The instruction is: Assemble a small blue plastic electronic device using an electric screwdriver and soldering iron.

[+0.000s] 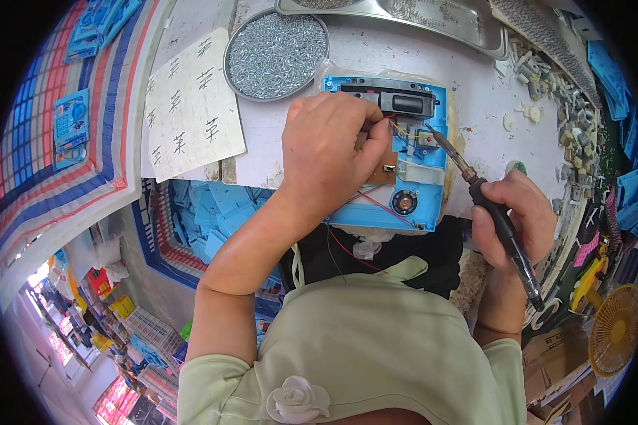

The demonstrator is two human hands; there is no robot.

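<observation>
A blue plastic housing (438, 190) lies open on the bench, showing thin coloured wires, a black compartment (408, 105), a small round speaker (404, 202) and a brown circuit board (383, 172). My right hand (521, 212) is wrapped round the dark handle of a soldering iron (500, 227). The iron's tip reaches a small motor-like part (426, 137) inside the housing. Over the housing's left side, my left hand (333, 138) has its thumb and forefinger pinched together near a red wire and a yellow wire. What sits between those fingertips is too small to make out.
Left of the housing stands a round tray of small screws (276, 57), beside a paper with handwriting (195, 106). A metal tray (404, 15) spans the back. Small motors (571, 131) pile up at the right. Blue plastic pieces (213, 212) fill a container below the bench; a yellow fan (617, 329) stands lower right.
</observation>
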